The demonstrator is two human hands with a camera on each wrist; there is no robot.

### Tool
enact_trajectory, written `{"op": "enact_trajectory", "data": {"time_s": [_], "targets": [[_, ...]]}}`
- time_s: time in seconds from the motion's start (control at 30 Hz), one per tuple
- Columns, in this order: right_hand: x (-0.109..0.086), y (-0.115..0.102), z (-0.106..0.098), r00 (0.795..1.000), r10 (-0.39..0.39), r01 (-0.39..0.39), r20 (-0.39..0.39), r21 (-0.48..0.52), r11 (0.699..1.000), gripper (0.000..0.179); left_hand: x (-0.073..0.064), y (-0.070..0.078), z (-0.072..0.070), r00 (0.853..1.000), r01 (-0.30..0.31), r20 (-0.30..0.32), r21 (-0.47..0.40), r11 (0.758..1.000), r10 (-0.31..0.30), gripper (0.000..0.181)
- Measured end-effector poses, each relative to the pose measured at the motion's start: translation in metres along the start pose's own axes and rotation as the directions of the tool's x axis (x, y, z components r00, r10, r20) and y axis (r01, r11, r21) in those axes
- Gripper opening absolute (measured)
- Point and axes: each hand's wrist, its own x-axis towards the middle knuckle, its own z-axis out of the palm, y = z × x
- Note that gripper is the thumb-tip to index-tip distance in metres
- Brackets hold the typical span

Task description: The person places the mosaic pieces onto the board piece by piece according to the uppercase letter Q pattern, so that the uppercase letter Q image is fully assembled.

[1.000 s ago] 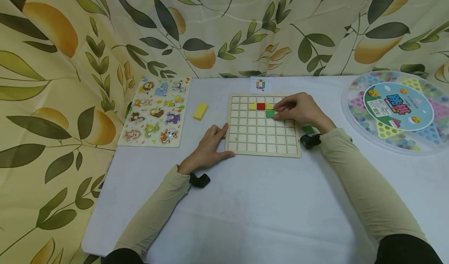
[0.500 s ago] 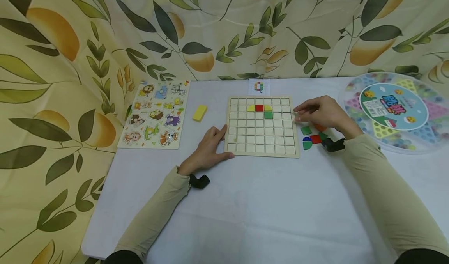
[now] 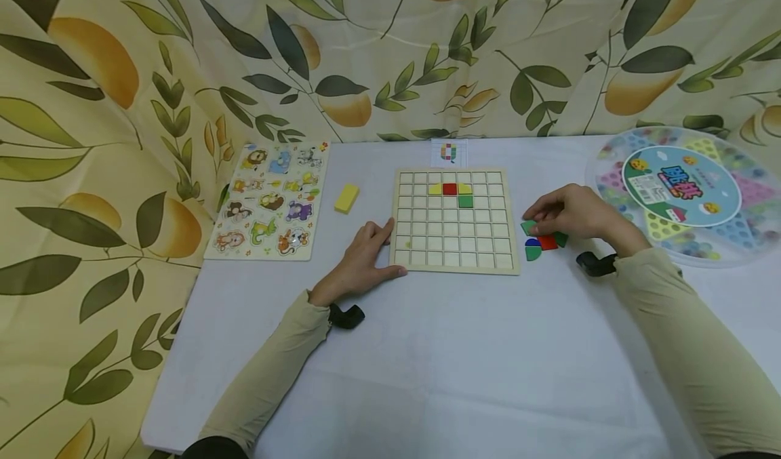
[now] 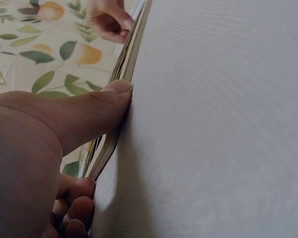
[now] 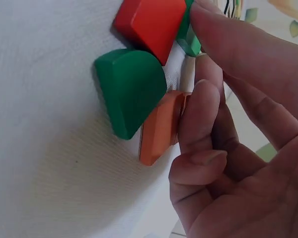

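My left hand (image 3: 360, 259) rests at the near-left corner of a wooden grid board (image 3: 427, 242); its thumb touches the near edge and its forefinger the left edge. Yellow rounded pieces (image 3: 435, 189), a red square (image 3: 449, 189) and a green square (image 3: 466, 201) sit in the board's cells. Right of the board, my right hand (image 3: 576, 211) pinches a green block (image 5: 188, 39) between thumb and fingertips, low over loose blocks. Around it lie a red block (image 5: 151, 25), a green quarter-round (image 5: 129, 89) and an orange block (image 5: 161, 126), partly behind the fingers.
A small pattern card (image 3: 449, 152) lies behind the board. To the left are a yellow block (image 3: 346, 198) and an animal picture board (image 3: 268, 205). A large round clear-lidded game box (image 3: 680, 181) stands at the right. A blue piece (image 3: 532, 242) lies with the loose blocks.
My right hand has gone from the board, beside the green square, rightward and down to the loose blocks, and now pinches a green one. My left hand stays at the corner.
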Motion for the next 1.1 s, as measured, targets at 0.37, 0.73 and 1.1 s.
{"op": "enact_trajectory", "data": {"time_s": [0.37, 0.73, 1.1], "targets": [[0.004, -0.006, 0.004, 0.999, -0.016, 0.014, -0.034, -0.073, 0.997, 0.025, 0.002, -0.001, -0.001, 1.0, -0.004, -0.003, -0.004, 1.0, 0.004, 0.103], [0.009, -0.006, 0.01, 0.997, -0.029, 0.027, -0.067, -0.038, 0.999, 0.023, 0.001, -0.002, 0.001, 1.0, -0.007, 0.003, 0.002, 1.0, 0.007, 0.104], [0.014, -0.009, 0.006, 0.997, -0.025, 0.025, -0.078, 0.0, 1.0, 0.033, 0.0, 0.0, 0.0, 1.0, 0.004, 0.001, -0.004, 1.0, -0.004, 0.103]]}}
